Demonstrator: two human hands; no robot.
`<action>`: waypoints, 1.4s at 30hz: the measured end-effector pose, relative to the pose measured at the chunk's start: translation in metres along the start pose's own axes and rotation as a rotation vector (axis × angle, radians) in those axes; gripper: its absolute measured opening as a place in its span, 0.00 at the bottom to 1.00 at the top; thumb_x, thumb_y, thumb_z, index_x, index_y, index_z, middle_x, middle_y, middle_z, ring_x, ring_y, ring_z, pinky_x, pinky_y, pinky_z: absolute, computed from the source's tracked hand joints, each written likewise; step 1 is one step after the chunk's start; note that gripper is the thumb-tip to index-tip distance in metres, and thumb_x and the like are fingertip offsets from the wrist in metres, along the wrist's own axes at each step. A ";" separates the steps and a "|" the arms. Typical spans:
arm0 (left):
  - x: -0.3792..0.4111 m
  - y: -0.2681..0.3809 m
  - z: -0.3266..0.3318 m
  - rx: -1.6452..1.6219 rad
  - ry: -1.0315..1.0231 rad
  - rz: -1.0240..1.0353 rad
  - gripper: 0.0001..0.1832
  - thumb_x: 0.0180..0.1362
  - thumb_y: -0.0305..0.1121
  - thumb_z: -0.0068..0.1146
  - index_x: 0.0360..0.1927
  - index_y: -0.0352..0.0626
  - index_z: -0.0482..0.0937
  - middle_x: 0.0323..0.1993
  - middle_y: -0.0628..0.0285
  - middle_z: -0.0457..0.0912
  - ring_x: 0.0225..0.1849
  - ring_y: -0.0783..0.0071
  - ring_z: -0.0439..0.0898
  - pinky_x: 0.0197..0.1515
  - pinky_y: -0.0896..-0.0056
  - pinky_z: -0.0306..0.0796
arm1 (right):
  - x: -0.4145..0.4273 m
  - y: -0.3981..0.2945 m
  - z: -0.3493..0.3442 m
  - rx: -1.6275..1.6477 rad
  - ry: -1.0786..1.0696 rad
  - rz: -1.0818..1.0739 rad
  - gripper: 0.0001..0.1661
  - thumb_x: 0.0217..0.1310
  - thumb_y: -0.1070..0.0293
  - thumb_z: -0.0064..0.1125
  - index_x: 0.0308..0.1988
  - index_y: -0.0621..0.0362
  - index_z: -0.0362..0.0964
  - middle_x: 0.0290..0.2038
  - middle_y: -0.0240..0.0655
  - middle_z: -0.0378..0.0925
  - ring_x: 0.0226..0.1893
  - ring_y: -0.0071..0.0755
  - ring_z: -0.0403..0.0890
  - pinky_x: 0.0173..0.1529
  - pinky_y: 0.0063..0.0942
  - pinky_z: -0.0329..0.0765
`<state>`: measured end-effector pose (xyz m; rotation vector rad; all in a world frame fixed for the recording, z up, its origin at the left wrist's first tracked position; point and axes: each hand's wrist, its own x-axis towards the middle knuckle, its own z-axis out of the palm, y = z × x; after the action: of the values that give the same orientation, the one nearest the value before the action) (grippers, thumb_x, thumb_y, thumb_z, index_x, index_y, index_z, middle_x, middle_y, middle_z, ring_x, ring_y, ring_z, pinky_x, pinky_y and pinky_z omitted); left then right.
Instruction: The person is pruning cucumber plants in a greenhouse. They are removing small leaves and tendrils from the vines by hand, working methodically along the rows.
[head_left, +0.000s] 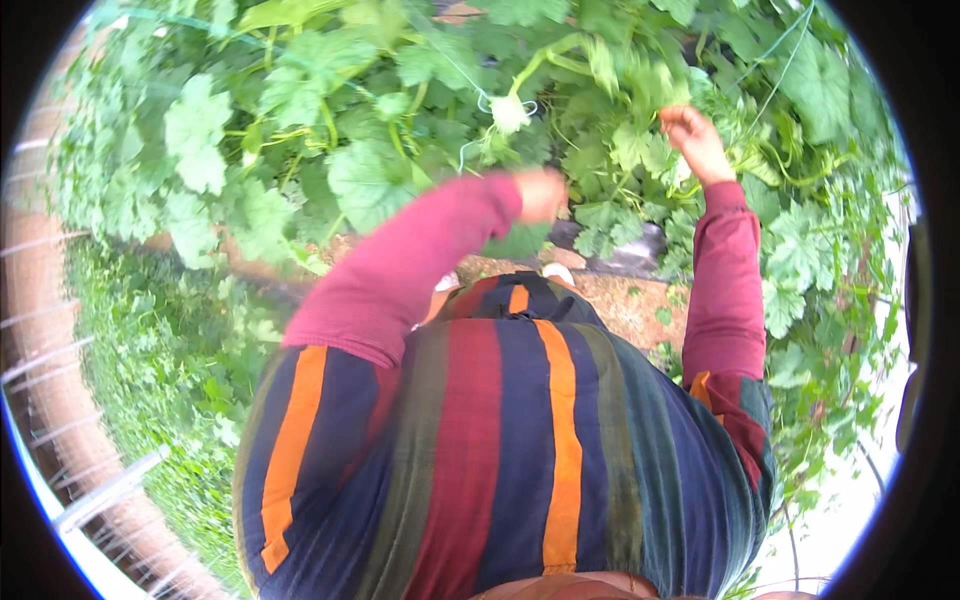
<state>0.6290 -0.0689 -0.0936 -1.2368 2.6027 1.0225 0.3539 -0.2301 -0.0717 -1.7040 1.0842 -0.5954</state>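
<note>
My left hand (541, 196) is blurred, in front of my body just above a green leaf (521, 238); whether anything is in its fingers cannot be made out. Farther right, my right hand (696, 142) is raised among the foliage. Its fingers are bent in beside a blurred leaf (667, 86), and I cannot tell if they grip it. Between and beyond the hands hangs a pale, rounded plant part (510, 113), perhaps a flower, with light blue twine (482, 100) beside it. A thick green vine stem (534, 67) curves above it.
Dense broad-leaved vines (300, 97) spread across the far side. Green cord (776, 56) runs through the leaves at upper right. Black plastic sheeting (634, 247) and brown soil (637, 304) show near my feet. A dirt strip (52, 300) curves along the left edge.
</note>
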 end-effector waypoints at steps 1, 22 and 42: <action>-0.036 -0.010 0.049 -0.070 0.101 0.199 0.12 0.46 0.33 0.55 0.34 0.40 0.80 0.32 0.50 0.80 0.36 0.52 0.79 0.42 0.57 0.73 | -0.004 -0.018 0.022 0.065 -0.175 0.055 0.14 0.55 0.76 0.49 0.43 0.56 0.73 0.41 0.33 0.77 0.43 0.26 0.76 0.44 0.23 0.73; -0.477 -0.092 0.130 -1.148 0.443 -0.565 0.13 0.61 0.32 0.48 0.47 0.39 0.74 0.37 0.64 0.80 0.38 0.75 0.78 0.41 0.74 0.73 | 0.049 -0.181 0.426 -0.030 -0.064 -0.024 0.14 0.57 0.65 0.52 0.44 0.56 0.72 0.43 0.39 0.78 0.43 0.31 0.78 0.44 0.29 0.73; -0.229 -0.038 0.030 -0.910 0.799 -0.372 0.11 0.52 0.28 0.60 0.38 0.39 0.72 0.31 0.66 0.75 0.30 0.81 0.73 0.34 0.79 0.70 | -0.092 -0.163 0.320 0.629 -0.386 0.162 0.34 0.40 0.86 0.44 0.51 0.55 0.56 0.48 0.34 0.65 0.47 0.27 0.68 0.44 0.22 0.68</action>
<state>0.8041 0.0834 -0.0592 -2.6580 2.1104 2.0389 0.6256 0.0204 -0.0377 -1.1077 0.6546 -0.4195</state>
